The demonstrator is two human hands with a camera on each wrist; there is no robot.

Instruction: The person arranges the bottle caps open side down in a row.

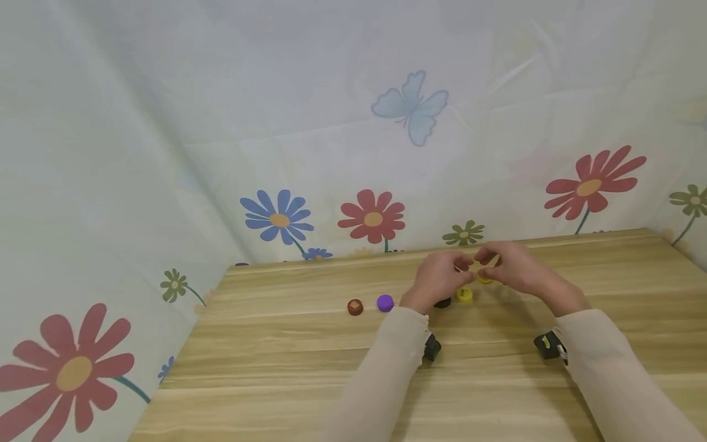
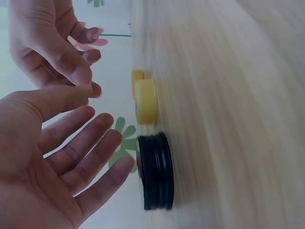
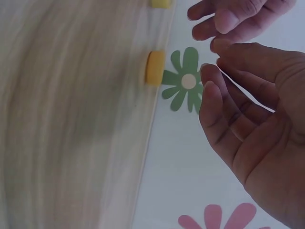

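Observation:
My left hand (image 1: 442, 276) hovers over the back of the wooden table, fingers loosely spread and empty. Facing it, my right hand (image 1: 516, 267) has its fingers bent lightly with nothing between them. In the left wrist view the two hands' fingertips come close together above the tabletop. Below them stands a yellow disc (image 1: 464, 295), with a second, more orange-yellow disc (image 3: 155, 68) farther back, partly hidden by the right hand in the head view. A black disc with a grooved side (image 2: 157, 171) sits under the left hand, mostly covered in the head view.
Left of the hands, a purple disc (image 1: 385, 302) and a brown disc with a pale mark on top (image 1: 355, 307) lie on the wooden table (image 1: 276, 362). A flower-printed cloth (image 1: 309, 153) hangs behind the table and along its left side.

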